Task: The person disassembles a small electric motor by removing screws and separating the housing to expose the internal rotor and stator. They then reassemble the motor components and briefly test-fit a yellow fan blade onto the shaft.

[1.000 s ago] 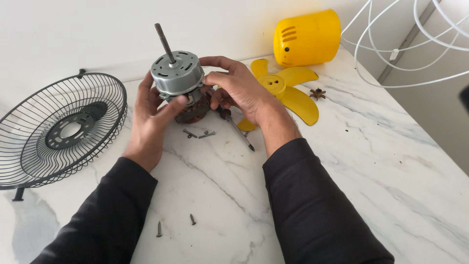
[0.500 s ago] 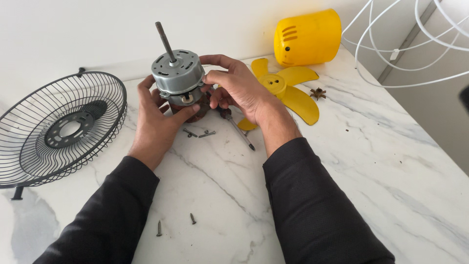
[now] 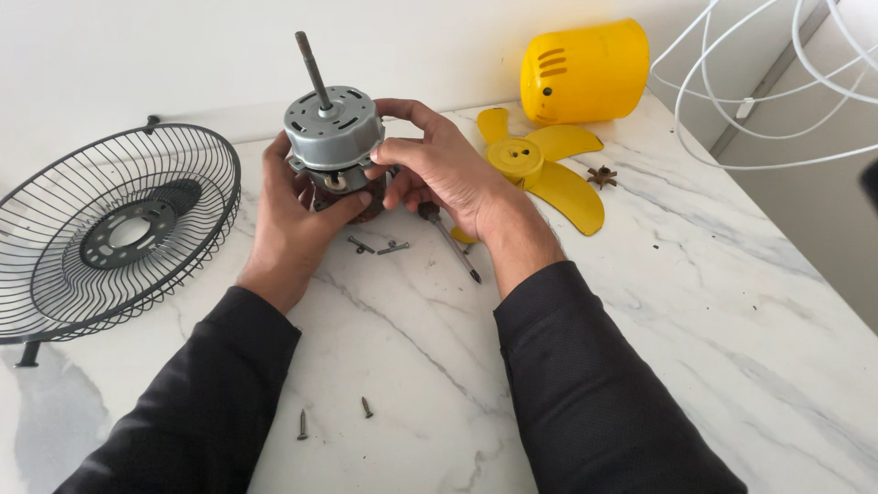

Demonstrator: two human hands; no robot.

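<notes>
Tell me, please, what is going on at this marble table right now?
A person holds a grey fan motor upright in both hands, its shaft pointing up. The left hand cups it from below and the side; the right hand grips its other side. Around them on the marble table lie a screwdriver, loose screws, a yellow fan blade, a yellow motor housing and a black wire fan guard.
</notes>
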